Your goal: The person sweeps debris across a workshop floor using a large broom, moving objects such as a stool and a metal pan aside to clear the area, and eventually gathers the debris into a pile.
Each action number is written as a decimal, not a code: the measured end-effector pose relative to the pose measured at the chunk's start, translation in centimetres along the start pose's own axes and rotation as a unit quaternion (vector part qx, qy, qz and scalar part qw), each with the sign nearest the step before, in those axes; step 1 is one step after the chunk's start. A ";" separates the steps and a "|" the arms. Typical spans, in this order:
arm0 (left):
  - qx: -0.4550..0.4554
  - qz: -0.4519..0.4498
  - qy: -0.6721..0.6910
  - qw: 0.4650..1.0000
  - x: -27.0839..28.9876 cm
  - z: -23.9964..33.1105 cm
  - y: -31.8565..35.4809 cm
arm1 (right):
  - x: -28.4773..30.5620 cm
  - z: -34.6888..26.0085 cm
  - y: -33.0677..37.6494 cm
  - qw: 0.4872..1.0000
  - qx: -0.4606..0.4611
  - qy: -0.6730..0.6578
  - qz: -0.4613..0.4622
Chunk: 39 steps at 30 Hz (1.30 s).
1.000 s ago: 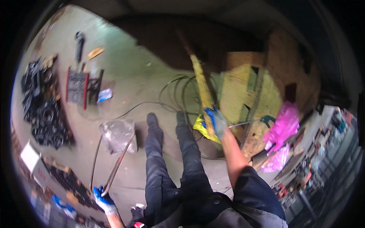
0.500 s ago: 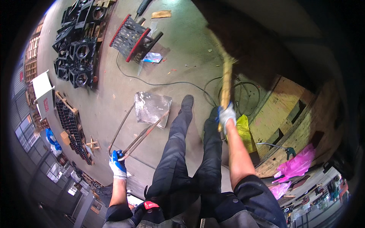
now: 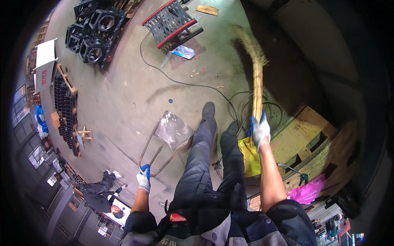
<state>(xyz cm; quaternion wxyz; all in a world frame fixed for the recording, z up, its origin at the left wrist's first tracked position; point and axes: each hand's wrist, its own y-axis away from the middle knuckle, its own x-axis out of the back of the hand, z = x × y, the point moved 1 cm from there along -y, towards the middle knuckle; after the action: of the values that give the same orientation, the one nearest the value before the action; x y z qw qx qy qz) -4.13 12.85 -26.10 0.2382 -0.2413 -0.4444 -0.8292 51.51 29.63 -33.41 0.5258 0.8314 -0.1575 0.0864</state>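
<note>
Nearest to the body, the left hand (image 3: 143,179), in a white and blue glove, is clamped around the bent end of the metal handle of a dustpan (image 3: 173,130). Its pan stands near the left shoe (image 3: 208,109), above the grey floor (image 3: 111,106) or on it; I cannot tell if the two touch, nor if anything is inside. The right hand (image 3: 260,130), gloved alike, has its fingers wrapped firmly around the stick of a broom (image 3: 257,88). Below this hand, a yellow bag (image 3: 249,159) lies along the left edge of the wooden boards (image 3: 295,132), and a pink bag (image 3: 308,190) is at their near edge. Beyond, a dark hose (image 3: 184,83) runs over the floor. The bristles are blurred, close to the border of a large shadow, so their contact with the floor is uncertain. I judge that the floor work is only partly done: both tools are in hand, but small red scraps (image 3: 196,58) and a blue and white packet (image 3: 183,52) are left beside a red-ended mesh rack (image 3: 170,25). Farther, a piece of wood (image 3: 207,10) also remains on the floor; how much is already gathered does not show.
</note>
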 end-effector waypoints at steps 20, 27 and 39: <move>0.475 -0.078 -0.069 0.874 -2.0 -9.7 3.9 | -3.8 -2.1 9.4 0.992 -0.062 -0.025 -0.112; 0.423 -0.007 -0.135 0.896 -2.4 -7.1 -2.5 | -3.0 -9.6 5.5 0.989 -0.001 -0.122 -0.077; -0.020 -0.147 -0.066 0.987 -19.9 27.9 -23.9 | -10.4 -15.3 -3.0 0.987 -0.049 -0.150 -0.006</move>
<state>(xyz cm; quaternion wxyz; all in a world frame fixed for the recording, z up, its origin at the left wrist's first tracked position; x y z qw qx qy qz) 1.89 51.99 -39.49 0.0792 -0.2324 -0.4735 -0.8459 43.16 46.36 -32.60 0.5369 0.8090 -0.2338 -0.0506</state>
